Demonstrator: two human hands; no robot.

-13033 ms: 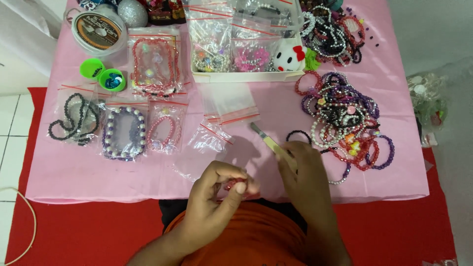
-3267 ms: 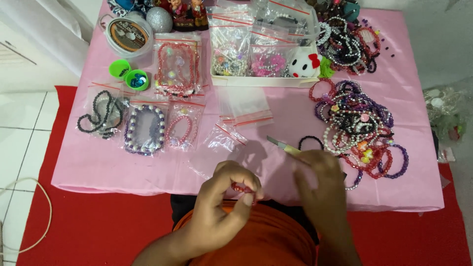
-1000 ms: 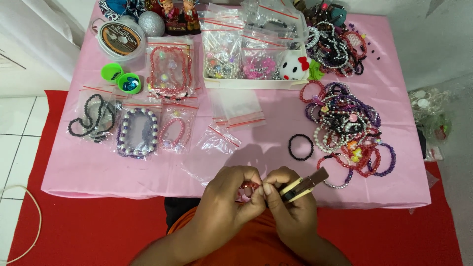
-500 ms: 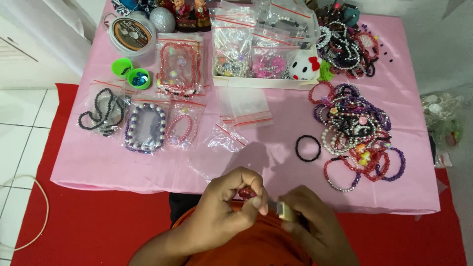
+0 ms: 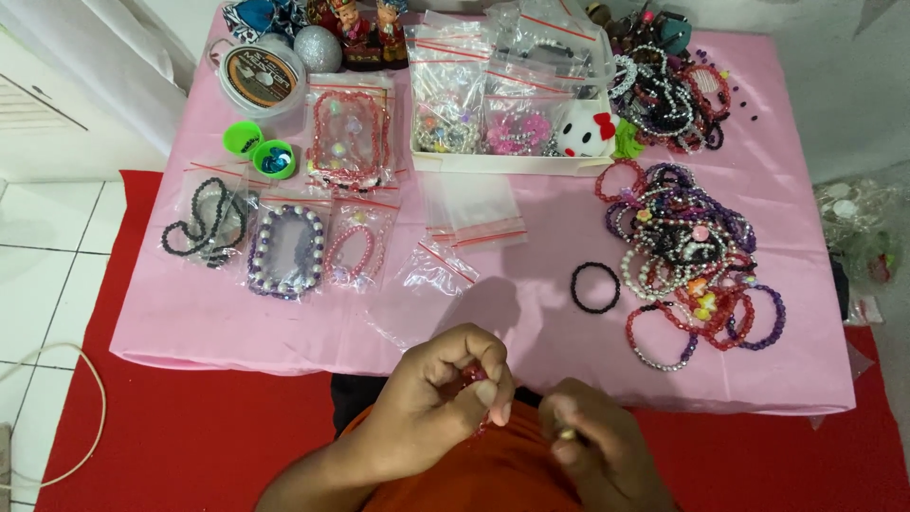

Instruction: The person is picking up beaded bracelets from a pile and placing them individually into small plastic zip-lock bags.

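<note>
My left hand [image 5: 438, 393] is at the near edge of the pink table [image 5: 237, 322], fingers pinched on a red bead bracelet [image 5: 475, 376] that mostly hides inside them. My right hand [image 5: 597, 446] is low over my orange shirt, just right of the left hand and blurred. It is curled around a small cream-handled cutter [image 5: 566, 434], of which only a pale tip shows. A black bead bracelet [image 5: 595, 287] lies alone on the table beyond my right hand.
A heap of mixed bead bracelets [image 5: 687, 256] fills the right side. Empty clear zip bags [image 5: 471, 210] lie in the middle, bagged bracelets [image 5: 282, 251] at the left. A white tray [image 5: 502, 164] of bagged beads, a cord spool [image 5: 258, 76] and green caps [image 5: 258, 152] sit at the back.
My right hand lifted the cutter off the table, brought it to the red bracelet in my left hand, then dropped away toward my lap. The black bracelet is now uncovered.
</note>
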